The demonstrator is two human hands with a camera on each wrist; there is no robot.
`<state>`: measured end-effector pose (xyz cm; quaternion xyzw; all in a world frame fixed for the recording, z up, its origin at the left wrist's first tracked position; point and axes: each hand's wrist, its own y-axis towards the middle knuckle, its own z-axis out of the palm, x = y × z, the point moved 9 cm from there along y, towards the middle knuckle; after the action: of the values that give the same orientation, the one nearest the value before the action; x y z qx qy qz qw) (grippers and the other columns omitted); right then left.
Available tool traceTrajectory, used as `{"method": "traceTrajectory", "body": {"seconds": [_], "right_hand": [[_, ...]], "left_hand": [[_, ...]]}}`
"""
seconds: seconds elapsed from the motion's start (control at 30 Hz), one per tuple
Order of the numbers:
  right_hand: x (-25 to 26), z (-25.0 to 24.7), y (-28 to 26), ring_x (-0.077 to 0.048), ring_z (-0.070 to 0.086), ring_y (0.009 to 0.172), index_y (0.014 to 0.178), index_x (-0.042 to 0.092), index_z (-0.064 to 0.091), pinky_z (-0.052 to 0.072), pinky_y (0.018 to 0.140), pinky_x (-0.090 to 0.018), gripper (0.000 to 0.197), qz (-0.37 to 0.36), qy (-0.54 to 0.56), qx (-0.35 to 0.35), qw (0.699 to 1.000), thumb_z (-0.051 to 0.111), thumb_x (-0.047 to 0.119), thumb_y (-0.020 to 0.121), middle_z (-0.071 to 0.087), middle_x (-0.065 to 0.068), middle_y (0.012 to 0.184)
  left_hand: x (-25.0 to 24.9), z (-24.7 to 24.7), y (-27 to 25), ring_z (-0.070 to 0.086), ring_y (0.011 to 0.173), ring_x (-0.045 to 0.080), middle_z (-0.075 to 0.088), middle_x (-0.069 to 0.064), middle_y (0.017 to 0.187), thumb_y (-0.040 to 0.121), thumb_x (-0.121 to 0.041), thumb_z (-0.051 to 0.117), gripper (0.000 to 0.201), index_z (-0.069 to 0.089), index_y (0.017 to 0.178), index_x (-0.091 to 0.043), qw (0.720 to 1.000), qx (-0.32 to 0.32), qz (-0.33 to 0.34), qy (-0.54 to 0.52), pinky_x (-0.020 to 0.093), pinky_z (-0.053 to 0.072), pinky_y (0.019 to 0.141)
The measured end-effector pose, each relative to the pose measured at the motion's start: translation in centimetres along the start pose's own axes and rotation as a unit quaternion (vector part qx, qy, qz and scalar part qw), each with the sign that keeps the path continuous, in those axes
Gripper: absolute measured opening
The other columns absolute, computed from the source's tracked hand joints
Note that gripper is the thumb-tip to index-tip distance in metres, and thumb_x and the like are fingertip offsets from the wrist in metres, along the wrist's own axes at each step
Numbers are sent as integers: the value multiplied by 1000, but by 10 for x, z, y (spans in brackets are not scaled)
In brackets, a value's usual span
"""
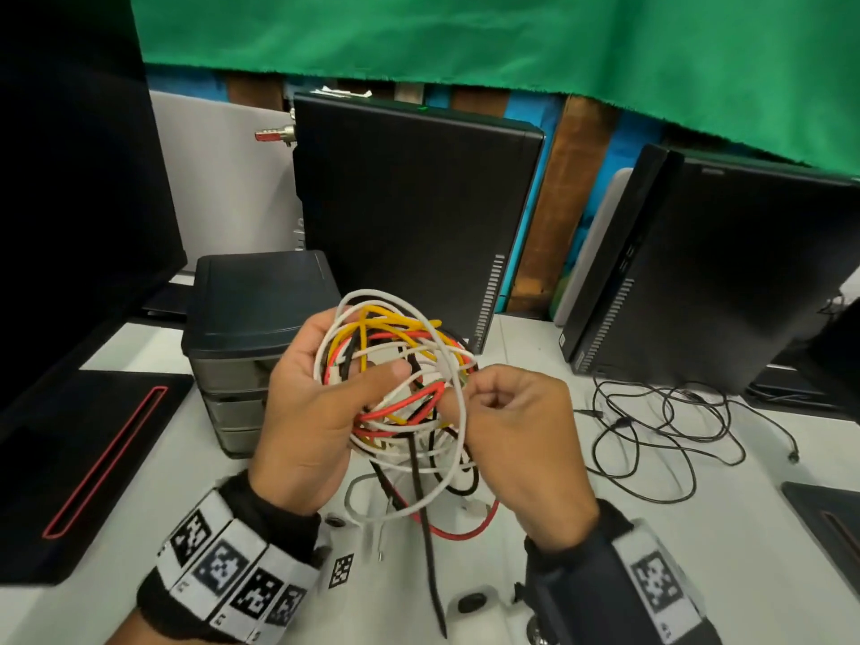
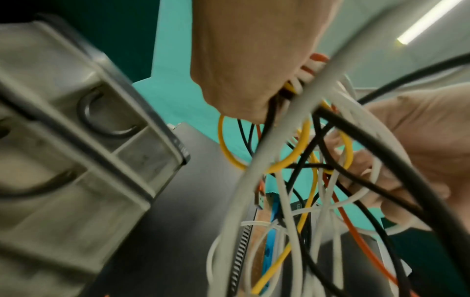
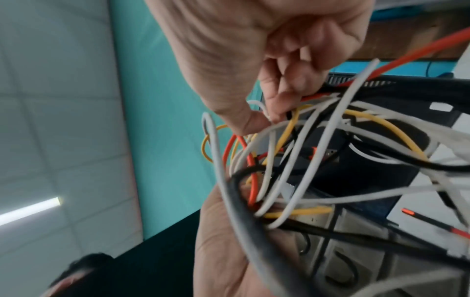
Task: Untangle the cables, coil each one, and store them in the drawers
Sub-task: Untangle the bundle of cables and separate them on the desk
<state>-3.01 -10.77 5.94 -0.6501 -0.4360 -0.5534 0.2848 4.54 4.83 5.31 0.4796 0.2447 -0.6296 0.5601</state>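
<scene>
1. My left hand [image 1: 311, 412] cradles the tangled bundle of white, yellow, red and black cables [image 1: 395, 374] above the near part of the white table [image 1: 744, 528], fingers curled round its left side and thumb laid across its front.
2. My right hand [image 1: 516, 425] is closed in a pinch on one thin white cable [image 1: 458, 412] at the bundle's right edge; the right wrist view shows thumb and forefinger meeting on a white strand, though I cannot tell which loop it joins.
3. Loose tails of white, black and red cable hang from the bundle down to the table between my wrists.
4. The dark-topped grey plastic drawer unit [image 1: 251, 328] stands just left of the bundle and beyond it; its drawers look closed, and the left wrist view suggests dark cable already inside one.
5. Judgement: this is early untangling, with nothing coiled from this bundle.
6. To do it well, I should hold the bundle loosely, follow the pinched strand toward a free end, and feed that end back through each loop.
7. Hard pulling would likely tighten the knot.
8. A separate thin black cable [image 1: 651, 435] sprawls on the table to the right, near the black computer cases [image 1: 698, 272].
</scene>
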Motion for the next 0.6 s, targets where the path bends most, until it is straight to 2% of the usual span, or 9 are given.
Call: {"method": "traceTrajectory", "body": {"seconds": [0.07,0.13,0.2,0.3,0.4,0.47,0.53,0.6], "right_hand": [[3,-4,-5,-8,48,45,62,7,65,41,45,-17,21,4,55,0,998,79,4,78,56,0,50],[3,-6,-13,-10,49,47,62,6,66,42,46,-18,20,2,67,-2,998,77,2,77,58,-2,52],[4,-6,-20,-14,48,51,60,8,66,44,49,-21,18,-1,75,-5,997,74,1,75,58,-6,55],[4,-7,-27,-13,49,53,57,12,66,45,51,-20,15,2,92,-18,996,70,2,68,58,-8,55],[2,-11,-27,-15,52,57,61,10,67,46,54,-23,14,10,106,-39,994,69,0,69,61,-16,61],[-1,-14,-24,-13,54,56,65,10,68,46,52,-18,15,25,115,-40,992,68,-2,73,63,-11,62],[-3,-14,-21,-6,53,47,78,6,69,42,46,-13,15,54,147,-14,988,63,-8,81,64,-5,58],[-7,-13,-19,-1,47,39,93,3,68,37,41,-11,19,90,178,20,980,57,-11,87,59,3,51]], "left_hand": [[-4,-3,-3,74,93,27,75,9,101,66,-7,78,52,62,115,-17,998,-32,26,43,35,61,72],[-3,-4,-6,75,90,26,76,7,98,71,-4,77,44,64,109,-21,996,-63,37,48,37,61,71],[0,-5,-7,75,87,26,77,6,95,75,-1,75,38,64,106,-21,995,-81,35,35,36,61,68],[2,-5,-11,75,86,26,77,5,93,78,-3,74,33,64,105,-20,994,-96,39,33,36,62,68],[-7,1,-13,75,88,23,76,2,95,71,-18,75,39,62,108,-21,993,-71,61,69,39,62,73],[-10,7,-14,74,90,21,75,1,98,66,-23,75,47,62,111,-21,993,-40,63,92,39,61,74],[-10,11,-14,74,92,21,75,1,100,66,-20,77,48,62,112,-21,991,-19,64,112,37,61,74],[-10,11,-15,74,91,20,75,1,99,70,-11,79,45,62,110,-22,990,-12,67,124,33,61,73]]}}
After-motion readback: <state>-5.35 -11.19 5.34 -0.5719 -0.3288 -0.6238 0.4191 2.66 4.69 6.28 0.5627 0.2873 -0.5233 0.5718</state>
